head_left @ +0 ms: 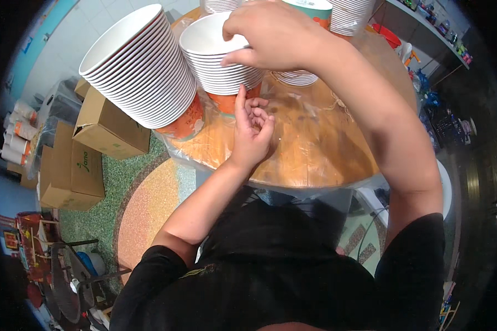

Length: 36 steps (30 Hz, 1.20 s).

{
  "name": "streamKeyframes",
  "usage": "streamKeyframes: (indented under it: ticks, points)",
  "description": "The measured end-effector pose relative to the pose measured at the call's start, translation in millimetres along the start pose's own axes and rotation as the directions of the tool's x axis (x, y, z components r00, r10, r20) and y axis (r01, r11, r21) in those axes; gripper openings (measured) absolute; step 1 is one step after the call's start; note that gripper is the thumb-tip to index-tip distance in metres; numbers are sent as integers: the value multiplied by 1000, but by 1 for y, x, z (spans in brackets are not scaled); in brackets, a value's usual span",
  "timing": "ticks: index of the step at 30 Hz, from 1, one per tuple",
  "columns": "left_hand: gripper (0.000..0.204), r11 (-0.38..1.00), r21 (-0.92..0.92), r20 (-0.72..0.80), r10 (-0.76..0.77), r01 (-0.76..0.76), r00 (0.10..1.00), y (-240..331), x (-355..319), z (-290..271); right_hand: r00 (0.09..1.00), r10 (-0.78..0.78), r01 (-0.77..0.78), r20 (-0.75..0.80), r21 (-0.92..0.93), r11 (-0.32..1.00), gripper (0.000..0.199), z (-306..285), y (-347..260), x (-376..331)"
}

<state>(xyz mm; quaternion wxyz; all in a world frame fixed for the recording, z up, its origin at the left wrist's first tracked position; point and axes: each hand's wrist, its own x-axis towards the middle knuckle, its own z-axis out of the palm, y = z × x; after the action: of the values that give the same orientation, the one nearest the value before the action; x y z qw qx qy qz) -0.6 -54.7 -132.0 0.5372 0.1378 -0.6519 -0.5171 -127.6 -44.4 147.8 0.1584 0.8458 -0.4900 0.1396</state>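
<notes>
A stack of white-rimmed paper tubs (221, 74) with orange lower sides stands on the wooden table in front of me. Over its mouth reaches my right hand (276, 36), its fingertips above the white inside and its thumb by the front rim. A gap shows between thumb and forefinger. Below, near the stack's orange base, my left hand (252, 129) is palm up and holds nothing; its forefinger points up at the stack, the other fingers loosely bent. A taller stack of paper tubs (143, 71) leans on the left.
More stacked tubs (349, 16) stand at the back right, near a tub with a green band (313, 6). Clear plastic film covers the round table (309, 149). Cardboard boxes (74, 171) sit on the floor to the left, and a shelf (431, 27) with small items runs along the right.
</notes>
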Motion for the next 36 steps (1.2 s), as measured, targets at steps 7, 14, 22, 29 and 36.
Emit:
streamKeyframes:
  ticks: [7, 14, 22, 29, 36]
  points:
    - [100, 1000, -2, -36, 4, -4, 999, 0, 0, 2, 997, 67, -65, -49, 29, 997, 22, 38, 13, 2]
    - [104, 999, 31, -52, 24, -23, 998, -4, -1, 4, 925, -34, -23, -379, -147, 989, 13, 59, 7, 4]
    - [98, 996, 80, -27, 48, -46, 998, -4, -1, 4, 811, -127, -42, -571, -273, 961, 5, 39, 7, 6]
    - [83, 999, 46, -59, -1, 4, 998, -2, -3, 5, 436, -130, -166, -890, -222, 961, 12, -36, 9, -24]
    - [58, 995, 93, -99, -11, 21, 995, -3, -6, 11, 410, 103, -360, -906, -57, 931, 17, -15, -29, -160]
